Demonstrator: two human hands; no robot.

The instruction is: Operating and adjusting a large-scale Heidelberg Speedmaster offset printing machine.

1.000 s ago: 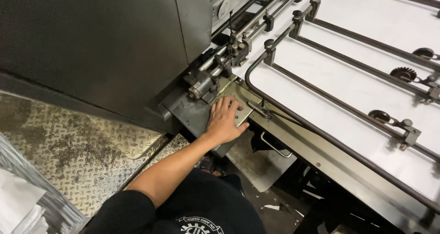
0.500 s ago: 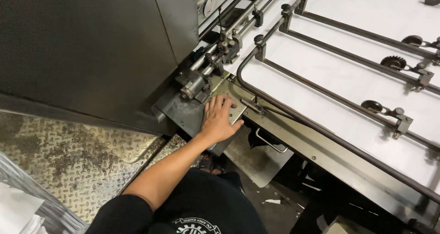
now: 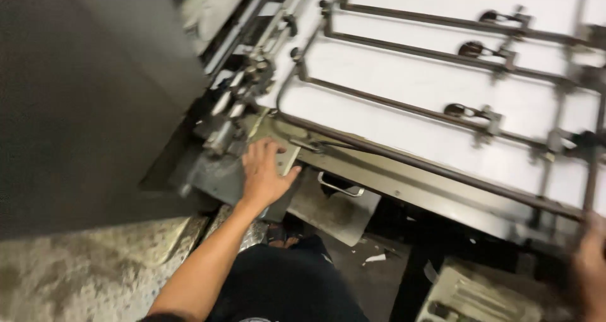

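A: Largest first: grey machine [image 3: 82,101]; white sheets [image 3: 404,88] under dark rails [image 3: 410,107]; floor [image 3: 82,265].

B: Our hands?

A: Left hand [image 3: 262,173] spread flat, pressing the plate [image 3: 285,161] at the frame corner, gripping nothing. Right hand [image 3: 593,265] at the rail end; we cannot tell its grip.

Left hand [image 3: 262,173] flat on metal plate [image 3: 285,159] at machine corner; feed table [image 3: 442,101] at 2 o'clock of it, cabinet panel [image 3: 76,107] at 9, handle [image 3: 341,184] at 3. Right hand [image 3: 590,265] on table's edge, far at 4.
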